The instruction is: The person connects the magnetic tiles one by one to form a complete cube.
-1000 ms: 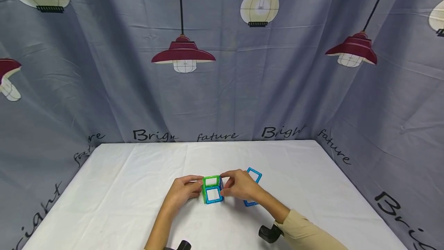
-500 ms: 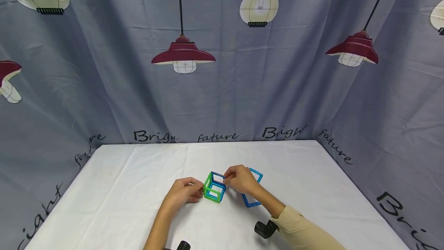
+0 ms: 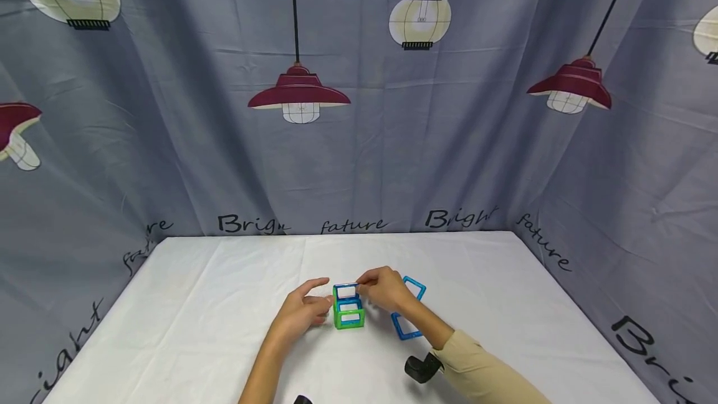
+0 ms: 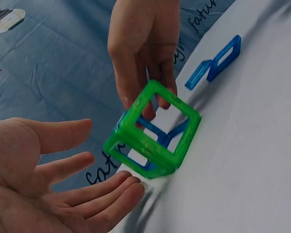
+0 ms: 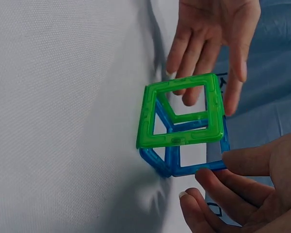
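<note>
An open-sided cube (image 3: 350, 312) of green and blue square magnetic tiles stands on the white cloth between both hands. Green tiles (image 5: 179, 141) make its front and left side, and blue ones make the far side and the base. My right hand (image 3: 387, 290) pinches the edge of a blue tile (image 5: 199, 169) between thumb and fingers. On the left, my left hand (image 3: 300, 313) is spread with straight fingers, thumb apart, its fingertips (image 4: 131, 187) right beside the cube's green lower edge.
Two loose blue tiles lie right of the cube: one farther tile (image 3: 415, 282) partly behind the right hand, one nearer tile (image 3: 397, 326) partly under the right forearm. A grey patterned curtain (image 3: 359, 167) borders the white table (image 3: 168, 317).
The cube has been turned, so its blue tile now faces the back and a green one the front. My left fingers have come off it and spread; the right hand keeps its pinch.
</note>
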`<state>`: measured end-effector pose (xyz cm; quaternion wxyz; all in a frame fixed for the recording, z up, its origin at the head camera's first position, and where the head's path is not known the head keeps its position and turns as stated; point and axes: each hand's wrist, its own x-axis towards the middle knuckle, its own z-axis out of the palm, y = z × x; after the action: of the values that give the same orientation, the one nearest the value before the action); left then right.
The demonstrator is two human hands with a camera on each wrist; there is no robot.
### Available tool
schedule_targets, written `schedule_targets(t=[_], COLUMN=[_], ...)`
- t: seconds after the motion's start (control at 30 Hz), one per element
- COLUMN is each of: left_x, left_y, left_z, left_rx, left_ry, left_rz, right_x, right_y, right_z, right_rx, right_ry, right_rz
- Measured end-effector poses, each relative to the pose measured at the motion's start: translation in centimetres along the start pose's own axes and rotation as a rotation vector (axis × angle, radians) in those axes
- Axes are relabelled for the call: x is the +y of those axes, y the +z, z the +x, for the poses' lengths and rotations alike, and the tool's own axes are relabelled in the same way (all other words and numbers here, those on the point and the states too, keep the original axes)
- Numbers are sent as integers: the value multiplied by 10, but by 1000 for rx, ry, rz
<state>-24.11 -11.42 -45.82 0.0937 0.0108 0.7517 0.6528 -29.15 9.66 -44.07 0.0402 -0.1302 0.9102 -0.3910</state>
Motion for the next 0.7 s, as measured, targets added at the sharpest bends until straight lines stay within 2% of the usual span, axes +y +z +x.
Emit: schedule_targets(t=[0.27,0.53,0.7], left_x=[4,2,-4], left_y=[10,14,14], left_z=[-2,5,4], left_rx=[-27,-16,-25], left_ry=[101,88,88], left_rz=[-34,-27,-42], right_x=[3,3,3], right_y=[-2,-5,-2], right_z=[0,1,-4], right_rx=[-19,-2,-11], right_ry=[7,3,3], right_rz=[17,26,37])
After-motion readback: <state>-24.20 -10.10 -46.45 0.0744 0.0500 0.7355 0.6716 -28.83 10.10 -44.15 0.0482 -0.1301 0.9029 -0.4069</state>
